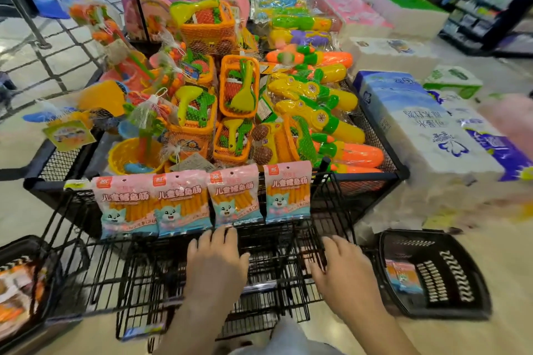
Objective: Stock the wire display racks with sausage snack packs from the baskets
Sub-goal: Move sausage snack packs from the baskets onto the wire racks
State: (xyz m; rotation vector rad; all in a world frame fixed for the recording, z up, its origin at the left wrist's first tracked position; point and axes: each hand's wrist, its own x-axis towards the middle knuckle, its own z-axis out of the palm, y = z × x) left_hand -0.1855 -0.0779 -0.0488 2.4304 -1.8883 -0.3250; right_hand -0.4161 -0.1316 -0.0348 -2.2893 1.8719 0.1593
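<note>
Several pink-and-teal sausage snack packs [181, 202] hang in a row across the top of a black wire display rack [138, 274]. My left hand [215, 262] lies over the rack's middle wires, fingers straight, fingertips just under the third pack [234, 196]. My right hand [343, 271] rests at the rack's right side, fingers extended, holding nothing. A black plastic basket [450, 274] on the floor at the right holds a few packs [402, 277]. Another black basket [20, 291] at the left edge holds more packs, blurred.
Behind the rack a black mesh bin [372, 135] is heaped with orange and yellow plastic beach toys [236, 89] and water guns [317, 112]. Stacked tissue packs [418, 130] stand at the right. Store shelves [487, 0] fill the far right; tiled floor lies at the left.
</note>
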